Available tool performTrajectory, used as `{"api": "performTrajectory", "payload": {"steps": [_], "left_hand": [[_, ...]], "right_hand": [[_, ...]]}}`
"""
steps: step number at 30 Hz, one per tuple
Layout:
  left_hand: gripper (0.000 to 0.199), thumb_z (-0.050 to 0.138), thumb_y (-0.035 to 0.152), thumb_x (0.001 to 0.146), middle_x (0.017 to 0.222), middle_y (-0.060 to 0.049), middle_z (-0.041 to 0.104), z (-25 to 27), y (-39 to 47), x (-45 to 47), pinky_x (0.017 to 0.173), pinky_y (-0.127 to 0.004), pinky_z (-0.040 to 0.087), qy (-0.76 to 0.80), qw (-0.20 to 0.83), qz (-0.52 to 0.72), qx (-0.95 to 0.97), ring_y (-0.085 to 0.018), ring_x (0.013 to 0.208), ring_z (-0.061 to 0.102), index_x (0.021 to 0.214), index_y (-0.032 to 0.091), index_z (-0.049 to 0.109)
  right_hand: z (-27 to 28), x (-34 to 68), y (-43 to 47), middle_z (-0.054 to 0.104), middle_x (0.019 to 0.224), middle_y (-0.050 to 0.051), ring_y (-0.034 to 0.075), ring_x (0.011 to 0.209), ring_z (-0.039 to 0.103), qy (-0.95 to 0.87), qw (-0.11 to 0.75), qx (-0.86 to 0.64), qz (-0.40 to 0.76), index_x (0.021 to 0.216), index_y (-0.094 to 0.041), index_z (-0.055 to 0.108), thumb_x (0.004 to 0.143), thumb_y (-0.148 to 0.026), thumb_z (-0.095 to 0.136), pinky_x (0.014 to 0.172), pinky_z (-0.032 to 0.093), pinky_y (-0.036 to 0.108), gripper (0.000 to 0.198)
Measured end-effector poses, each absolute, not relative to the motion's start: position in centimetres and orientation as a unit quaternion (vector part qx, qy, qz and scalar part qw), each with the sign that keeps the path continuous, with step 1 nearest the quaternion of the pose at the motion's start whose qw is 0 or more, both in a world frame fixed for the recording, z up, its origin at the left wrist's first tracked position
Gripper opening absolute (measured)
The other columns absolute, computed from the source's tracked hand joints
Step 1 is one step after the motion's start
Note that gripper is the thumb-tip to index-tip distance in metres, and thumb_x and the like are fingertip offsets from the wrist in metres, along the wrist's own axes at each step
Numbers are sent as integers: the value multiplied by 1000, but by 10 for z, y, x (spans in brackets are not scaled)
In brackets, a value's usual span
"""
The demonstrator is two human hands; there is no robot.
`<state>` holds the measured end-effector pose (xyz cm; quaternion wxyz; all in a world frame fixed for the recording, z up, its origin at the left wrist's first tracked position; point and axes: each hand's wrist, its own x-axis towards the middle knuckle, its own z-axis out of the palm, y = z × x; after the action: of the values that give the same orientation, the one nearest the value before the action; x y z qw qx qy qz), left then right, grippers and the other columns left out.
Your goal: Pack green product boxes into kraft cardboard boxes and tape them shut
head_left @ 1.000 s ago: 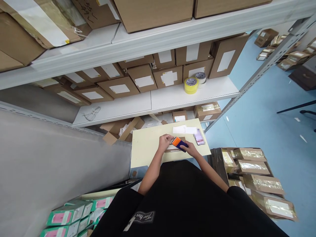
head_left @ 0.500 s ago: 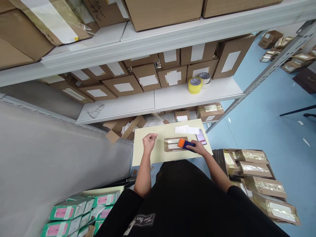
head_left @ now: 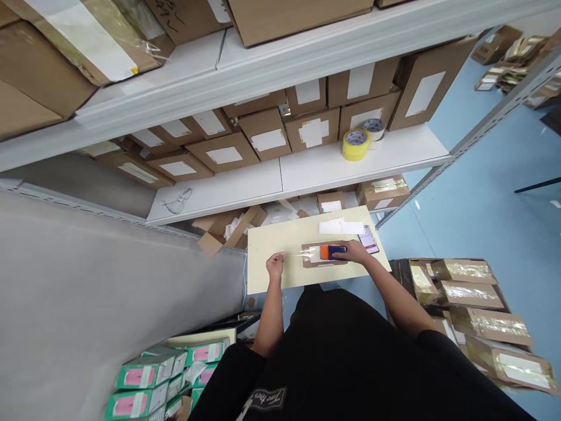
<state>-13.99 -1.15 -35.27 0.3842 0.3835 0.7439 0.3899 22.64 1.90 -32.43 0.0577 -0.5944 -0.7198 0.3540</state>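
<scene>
A small cardboard box (head_left: 312,262) lies flat on the pale desk (head_left: 263,280). Over the box's right half is an orange and dark blue tape dispenser (head_left: 333,252), clasped by the right hand (head_left: 355,251). A clear tape strip (head_left: 294,254) stretches left past the box to the left hand (head_left: 275,265), whose fingers pinch its end; the two hands are well apart. Beyond the box lie white papers (head_left: 339,226), and right of it a phone (head_left: 369,241). Farther beyond the box, a yellow tape roll (head_left: 355,149) sits on a shelf (head_left: 313,172).
</scene>
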Motion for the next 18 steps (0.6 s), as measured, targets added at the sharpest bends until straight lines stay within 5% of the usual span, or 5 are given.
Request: {"api": "performTrajectory", "payload": {"steps": [12, 18], "left_hand": [[51, 76, 67, 71, 52, 3, 54, -417, 2, -112, 57, -28, 48, 748, 489, 316, 317, -12, 53, 50, 67, 16, 70], [41, 66, 58, 86, 56, -2, 63, -430, -1, -71, 59, -33, 52, 740, 512, 262, 349, -19, 59, 64, 81, 19, 75]], "right_hand": [[-319, 221, 26, 82, 113, 10, 34, 103, 74, -731, 17, -589, 344, 125, -28, 78, 86, -66, 71, 79, 51, 34, 56], [-316, 215, 29, 82, 113, 8, 33, 101, 75, -717, 16, -601, 352, 123, -30, 80, 84, -68, 71, 79, 53, 34, 55]]}}
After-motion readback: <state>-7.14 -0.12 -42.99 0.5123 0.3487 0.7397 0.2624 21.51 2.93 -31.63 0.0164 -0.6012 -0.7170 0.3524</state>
